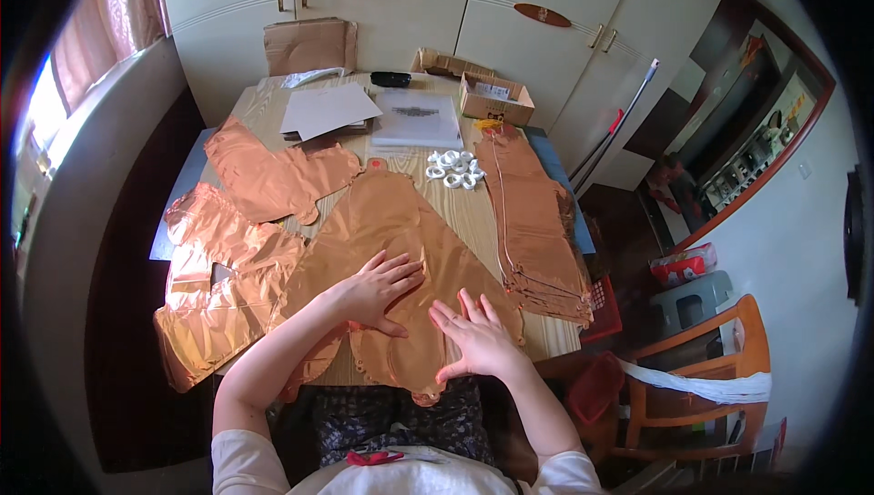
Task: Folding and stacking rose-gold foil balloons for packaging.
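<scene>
A large flat copper-coloured foil sheet (387,213), shaped like an uninflated foil balloon, lies in front of me. It narrows to a small tab at its far end, and its near edge hangs slightly over the table's front. My left hand (378,293) rests palm down on its middle, fingers stretched out to the right. Lower and to the right, my right hand (475,336) lies on the same foil with fingers spread. Neither hand grips anything. Left of it is a crumpled shiny foil sheet (241,258), with another copper foil piece (273,167) behind.
A stack of folded copper foil (537,222) lies along the table's right side. Several small white rolls (452,169) sit beside it. Farther back are white cards (330,111), a clear plastic packet (417,120) and an open cardboard box (496,99). A wooden chair (751,349) stands at right.
</scene>
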The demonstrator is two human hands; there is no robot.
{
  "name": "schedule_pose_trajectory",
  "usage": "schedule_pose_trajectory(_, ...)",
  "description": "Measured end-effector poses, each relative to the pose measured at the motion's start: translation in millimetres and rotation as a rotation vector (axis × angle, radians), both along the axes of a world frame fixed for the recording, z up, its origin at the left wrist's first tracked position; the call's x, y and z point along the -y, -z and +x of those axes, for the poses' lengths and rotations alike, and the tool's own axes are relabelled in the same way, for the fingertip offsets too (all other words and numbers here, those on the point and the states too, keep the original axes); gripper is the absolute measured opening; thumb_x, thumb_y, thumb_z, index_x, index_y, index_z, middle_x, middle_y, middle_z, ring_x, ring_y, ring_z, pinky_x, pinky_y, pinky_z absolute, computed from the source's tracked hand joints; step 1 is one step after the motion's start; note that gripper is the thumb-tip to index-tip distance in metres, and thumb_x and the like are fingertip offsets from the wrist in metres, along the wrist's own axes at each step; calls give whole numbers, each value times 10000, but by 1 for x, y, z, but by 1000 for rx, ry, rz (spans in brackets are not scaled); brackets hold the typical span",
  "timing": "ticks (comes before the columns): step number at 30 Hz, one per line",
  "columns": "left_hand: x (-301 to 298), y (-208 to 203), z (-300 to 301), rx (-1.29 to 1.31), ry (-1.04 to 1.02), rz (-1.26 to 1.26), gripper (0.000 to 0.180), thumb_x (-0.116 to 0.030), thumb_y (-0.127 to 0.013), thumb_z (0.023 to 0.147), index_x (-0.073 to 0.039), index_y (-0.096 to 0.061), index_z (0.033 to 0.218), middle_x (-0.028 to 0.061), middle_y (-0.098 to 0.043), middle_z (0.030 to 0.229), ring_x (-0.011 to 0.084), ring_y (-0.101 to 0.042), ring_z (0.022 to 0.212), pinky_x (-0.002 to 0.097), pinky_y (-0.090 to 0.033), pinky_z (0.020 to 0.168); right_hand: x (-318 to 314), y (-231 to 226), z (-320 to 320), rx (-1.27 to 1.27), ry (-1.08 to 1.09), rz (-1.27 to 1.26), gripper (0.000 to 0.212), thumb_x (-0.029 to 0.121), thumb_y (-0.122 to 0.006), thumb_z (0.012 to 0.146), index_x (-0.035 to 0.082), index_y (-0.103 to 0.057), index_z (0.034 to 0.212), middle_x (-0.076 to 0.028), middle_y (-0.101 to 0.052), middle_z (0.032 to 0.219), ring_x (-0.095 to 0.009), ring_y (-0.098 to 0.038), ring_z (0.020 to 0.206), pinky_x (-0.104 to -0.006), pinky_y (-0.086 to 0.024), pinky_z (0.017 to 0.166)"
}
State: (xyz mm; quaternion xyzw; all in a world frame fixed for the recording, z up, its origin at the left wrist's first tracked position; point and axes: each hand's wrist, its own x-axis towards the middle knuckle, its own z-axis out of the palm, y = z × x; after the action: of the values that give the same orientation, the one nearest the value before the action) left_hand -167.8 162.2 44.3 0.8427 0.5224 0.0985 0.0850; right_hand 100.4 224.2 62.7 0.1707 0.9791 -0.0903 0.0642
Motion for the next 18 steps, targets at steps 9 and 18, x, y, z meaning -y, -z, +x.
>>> schedule_pose_trajectory(9,1,-4,2,-35,-6,-12,1067,-675,-694,676,-45,-355,1469,147,-326,1537,318,-232,1451,527,-159,1185,-2,5,5,-56,-14,0,1059,793,-565,705,165,-293,1513,-49,-279,1576,-403,-177,1453,-592,-110,1166)
schedule_pose_trajectory(18,2,-3,4,-27,-7,17,1046,-708,-661,692,-47,-379,1452,146,-341,1528,317,-251,1443,527,-174,1180,-1,28,1,-248,85,6,604,504,-580,897,216,-465,1415,26,-416,1501,-354,-357,1358,-627,-166,1139)
